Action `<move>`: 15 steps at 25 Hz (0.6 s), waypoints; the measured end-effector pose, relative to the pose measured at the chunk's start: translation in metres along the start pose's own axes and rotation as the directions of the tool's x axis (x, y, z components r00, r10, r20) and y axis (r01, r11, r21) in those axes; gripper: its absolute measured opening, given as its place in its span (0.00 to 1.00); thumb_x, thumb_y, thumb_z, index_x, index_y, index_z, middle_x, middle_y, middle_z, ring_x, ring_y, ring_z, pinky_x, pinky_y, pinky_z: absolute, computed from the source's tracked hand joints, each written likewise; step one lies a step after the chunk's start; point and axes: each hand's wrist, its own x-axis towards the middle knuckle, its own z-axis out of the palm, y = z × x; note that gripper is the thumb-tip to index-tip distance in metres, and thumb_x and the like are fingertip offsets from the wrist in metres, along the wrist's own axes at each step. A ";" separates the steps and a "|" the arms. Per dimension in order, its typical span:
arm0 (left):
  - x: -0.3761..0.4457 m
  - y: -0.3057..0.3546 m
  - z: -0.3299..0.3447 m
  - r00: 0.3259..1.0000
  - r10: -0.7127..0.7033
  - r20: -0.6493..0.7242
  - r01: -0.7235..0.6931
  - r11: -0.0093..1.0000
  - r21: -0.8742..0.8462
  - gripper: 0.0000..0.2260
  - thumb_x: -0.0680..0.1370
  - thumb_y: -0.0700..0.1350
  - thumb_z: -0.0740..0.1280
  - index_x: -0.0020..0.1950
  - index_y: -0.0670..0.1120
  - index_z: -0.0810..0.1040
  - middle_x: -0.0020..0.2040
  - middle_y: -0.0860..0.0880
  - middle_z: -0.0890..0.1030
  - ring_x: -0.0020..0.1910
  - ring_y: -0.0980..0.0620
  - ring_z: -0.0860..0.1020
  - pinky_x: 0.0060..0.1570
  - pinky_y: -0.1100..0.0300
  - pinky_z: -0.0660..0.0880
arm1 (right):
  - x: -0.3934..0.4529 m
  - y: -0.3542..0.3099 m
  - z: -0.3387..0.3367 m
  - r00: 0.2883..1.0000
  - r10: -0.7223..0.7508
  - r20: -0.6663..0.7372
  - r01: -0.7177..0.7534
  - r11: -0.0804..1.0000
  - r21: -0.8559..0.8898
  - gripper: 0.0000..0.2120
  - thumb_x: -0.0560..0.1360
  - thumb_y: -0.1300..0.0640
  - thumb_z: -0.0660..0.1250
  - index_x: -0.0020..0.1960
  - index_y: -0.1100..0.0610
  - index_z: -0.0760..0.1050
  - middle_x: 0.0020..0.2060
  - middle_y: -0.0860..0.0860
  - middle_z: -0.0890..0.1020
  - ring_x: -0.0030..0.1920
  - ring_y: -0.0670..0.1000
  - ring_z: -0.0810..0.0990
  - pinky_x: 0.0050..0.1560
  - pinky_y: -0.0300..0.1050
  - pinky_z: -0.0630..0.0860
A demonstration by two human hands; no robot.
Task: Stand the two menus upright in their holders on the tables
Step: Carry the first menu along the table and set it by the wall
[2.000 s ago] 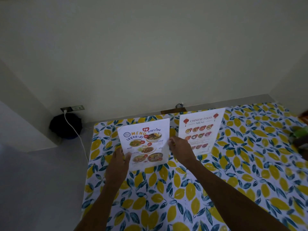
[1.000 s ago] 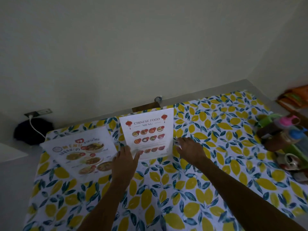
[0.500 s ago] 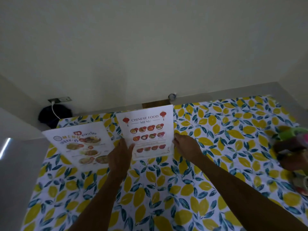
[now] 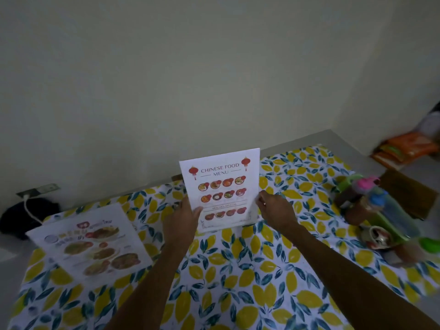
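A white Chinese food menu (image 4: 222,186) stands upright near the far edge of the table, its bottom edge on the lemon-print tablecloth (image 4: 238,282). My left hand (image 4: 181,222) grips its lower left edge and my right hand (image 4: 273,210) pinches its lower right edge. A second menu with Thai lettering (image 4: 90,241) lies tilted back at the table's left end, apart from both hands. Its holder, and the one of the Chinese menu, cannot be made out.
A green caddy with bottles and jars (image 4: 373,210) stands at the table's right side. A pale wall runs close behind the table. On the left a wall socket (image 4: 38,189) feeds a white cable beside a dark object (image 4: 26,215). Orange packets (image 4: 404,148) lie far right.
Both hands left the Thai menu, which now rests at the left. They moved right and took the Chinese menu by its lower edges. The camera panned right.
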 end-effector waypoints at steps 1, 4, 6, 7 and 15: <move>0.003 0.011 0.001 1.000 0.027 -0.007 -0.028 1.000 -0.013 0.21 0.78 0.61 0.60 0.59 0.44 0.71 0.46 0.46 0.83 0.38 0.46 0.82 0.30 0.55 0.75 | -0.002 0.009 -0.007 0.999 0.028 -0.015 -0.029 1.000 -0.007 0.10 0.80 0.50 0.59 0.50 0.56 0.73 0.39 0.57 0.83 0.39 0.60 0.82 0.32 0.47 0.71; 0.017 0.045 0.007 0.997 0.081 -0.001 -0.081 0.995 -0.053 0.20 0.78 0.62 0.59 0.58 0.46 0.70 0.48 0.46 0.83 0.40 0.46 0.83 0.33 0.53 0.79 | 0.000 0.037 -0.029 0.995 0.089 -0.055 -0.090 0.996 -0.021 0.10 0.80 0.50 0.59 0.50 0.56 0.74 0.40 0.57 0.84 0.38 0.60 0.82 0.33 0.48 0.74; 0.029 0.068 0.013 0.996 0.092 -0.017 -0.093 0.993 -0.074 0.21 0.78 0.61 0.59 0.59 0.46 0.70 0.49 0.46 0.83 0.41 0.45 0.83 0.35 0.52 0.79 | 0.008 0.057 -0.041 0.991 0.105 -0.078 -0.107 0.994 -0.016 0.10 0.80 0.51 0.58 0.51 0.56 0.74 0.40 0.57 0.84 0.39 0.60 0.82 0.33 0.47 0.72; 0.034 0.081 0.015 0.994 0.104 -0.025 -0.105 0.991 -0.081 0.21 0.78 0.62 0.59 0.60 0.46 0.70 0.48 0.46 0.83 0.41 0.45 0.82 0.35 0.51 0.80 | 0.014 0.068 -0.046 0.990 0.112 -0.087 -0.113 0.994 -0.004 0.10 0.80 0.51 0.58 0.52 0.57 0.74 0.41 0.58 0.84 0.40 0.60 0.82 0.33 0.47 0.71; 0.107 0.213 0.060 0.992 0.108 -0.065 -0.121 0.964 -0.238 0.21 0.79 0.57 0.61 0.64 0.45 0.68 0.55 0.42 0.81 0.49 0.41 0.81 0.42 0.47 0.80 | 0.102 0.190 -0.073 0.984 0.116 -0.132 -0.091 0.979 0.182 0.12 0.78 0.54 0.64 0.56 0.62 0.72 0.40 0.61 0.84 0.42 0.63 0.82 0.37 0.51 0.76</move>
